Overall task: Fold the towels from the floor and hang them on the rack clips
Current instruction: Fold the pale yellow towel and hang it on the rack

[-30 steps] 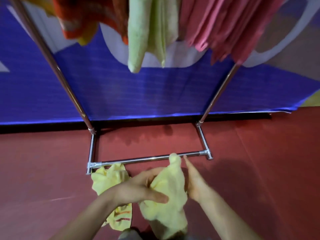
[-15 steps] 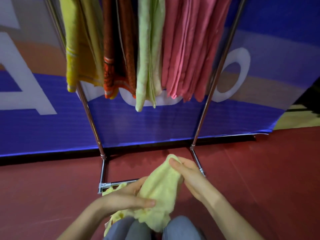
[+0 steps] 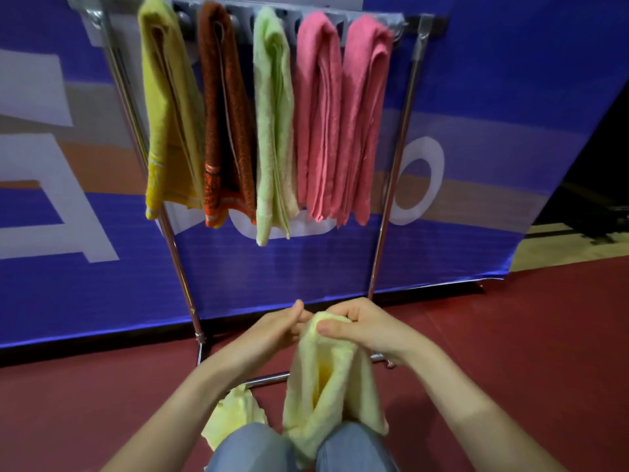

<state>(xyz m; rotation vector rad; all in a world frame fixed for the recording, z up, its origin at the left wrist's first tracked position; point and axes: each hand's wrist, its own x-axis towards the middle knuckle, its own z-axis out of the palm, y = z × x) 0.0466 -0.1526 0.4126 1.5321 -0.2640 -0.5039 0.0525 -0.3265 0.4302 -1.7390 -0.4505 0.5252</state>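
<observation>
A pale yellow towel (image 3: 326, 386) hangs folded lengthwise in front of me, its lower end draped between my knees. My right hand (image 3: 357, 327) grips its top edge with thumb over the fold. My left hand (image 3: 277, 327) pinches the same top edge from the left. A second pale yellow towel (image 3: 235, 415) lies crumpled on the red floor by my left knee. The metal rack (image 3: 394, 165) stands ahead, its clip bar (image 3: 401, 23) at the top holding several folded towels: yellow (image 3: 170, 110), orange-brown (image 3: 224, 124), light green (image 3: 274, 124) and two pink (image 3: 340, 120).
A blue banner wall (image 3: 493, 97) stands right behind the rack. The rack's base bar (image 3: 269, 379) crosses the red floor (image 3: 510, 352) just beyond my hands. My knees in grey trousers (image 3: 258, 447) fill the bottom edge. A dark gap opens at the far right.
My view has tilted up from the floor to the whole rack. Both hands have lifted the yellow towel and come together at its top edge, the right hand now gripping it.
</observation>
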